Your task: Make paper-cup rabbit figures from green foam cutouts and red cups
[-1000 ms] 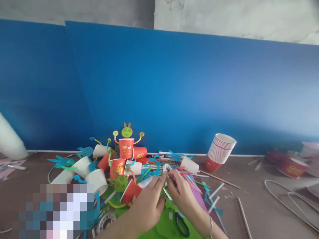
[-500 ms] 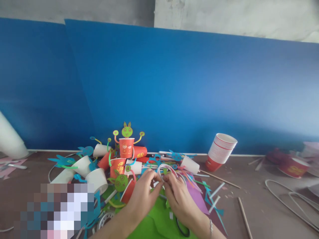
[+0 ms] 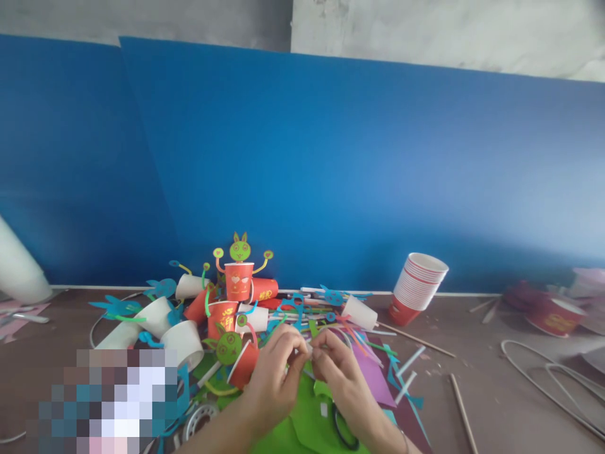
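Note:
My left hand [image 3: 282, 364] and my right hand [image 3: 336, 367] meet at the fingertips above a green sheet [image 3: 293, 432]. Each hand is pinched, and a tiny pale bit shows between them, too small to name. Under my right hand lie a green tape roll [image 3: 323, 389] and the dark loop of a scissors handle [image 3: 344, 429]. A tipped red cup [image 3: 244, 366] with a green paper face [image 3: 229, 347] rests left of my left hand. Purple paper [image 3: 375, 375] lies to the right of my right hand.
A decorated red cup [image 3: 239, 281] stands at the back among several tipped cups and blue cutouts. Stacked cups [image 3: 418, 285] lean at the right, near wooden sticks [image 3: 463, 413] and a cable [image 3: 543, 375]. A tape ring [image 3: 200, 421] lies front left.
The pale loop that stood up over my fingers is no longer seen there. My right hand has shifted slightly, uncovering more of the green roll and black loop.

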Motion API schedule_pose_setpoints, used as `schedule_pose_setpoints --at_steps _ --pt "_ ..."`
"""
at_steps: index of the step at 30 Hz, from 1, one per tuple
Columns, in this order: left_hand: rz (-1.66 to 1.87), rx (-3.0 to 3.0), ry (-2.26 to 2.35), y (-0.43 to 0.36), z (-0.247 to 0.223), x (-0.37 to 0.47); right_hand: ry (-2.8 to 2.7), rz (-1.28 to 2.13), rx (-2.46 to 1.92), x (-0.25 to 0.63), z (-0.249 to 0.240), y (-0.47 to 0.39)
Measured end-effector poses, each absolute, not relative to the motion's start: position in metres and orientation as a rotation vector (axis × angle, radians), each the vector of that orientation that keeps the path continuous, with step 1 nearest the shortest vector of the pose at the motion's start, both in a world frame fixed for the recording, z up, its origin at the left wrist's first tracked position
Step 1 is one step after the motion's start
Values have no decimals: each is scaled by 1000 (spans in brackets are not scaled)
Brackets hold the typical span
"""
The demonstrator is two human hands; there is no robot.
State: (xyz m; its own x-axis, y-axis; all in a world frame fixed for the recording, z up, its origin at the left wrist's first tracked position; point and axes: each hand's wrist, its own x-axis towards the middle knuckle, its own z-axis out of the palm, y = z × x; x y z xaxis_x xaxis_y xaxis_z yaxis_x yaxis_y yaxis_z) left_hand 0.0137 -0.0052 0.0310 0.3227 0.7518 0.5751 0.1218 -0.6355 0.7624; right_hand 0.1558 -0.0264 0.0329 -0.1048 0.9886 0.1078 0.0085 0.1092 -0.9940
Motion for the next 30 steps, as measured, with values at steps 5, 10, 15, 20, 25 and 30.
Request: schedule_pose_setpoints --at_steps 5,10,15,20,25,30 --pt "1311 1297 733 4 45 11 -1386 977 -1218 163 25 -17" --pt "1182 752 626 11 51 12 -1926 235 -1620 179 7 -4" --pt "1091 648 654 8 45 17 -1956 49 -1758 180 9 -5" --pt "1012 727 699 6 40 20 -1632 589 -1395 171 32 -9" --pt "975 846 764 4 32 25 -1616 520 -1267 169 35 -11" --pt "1034 850 854 7 39 19 -1811 32 -1179 170 34 -24"
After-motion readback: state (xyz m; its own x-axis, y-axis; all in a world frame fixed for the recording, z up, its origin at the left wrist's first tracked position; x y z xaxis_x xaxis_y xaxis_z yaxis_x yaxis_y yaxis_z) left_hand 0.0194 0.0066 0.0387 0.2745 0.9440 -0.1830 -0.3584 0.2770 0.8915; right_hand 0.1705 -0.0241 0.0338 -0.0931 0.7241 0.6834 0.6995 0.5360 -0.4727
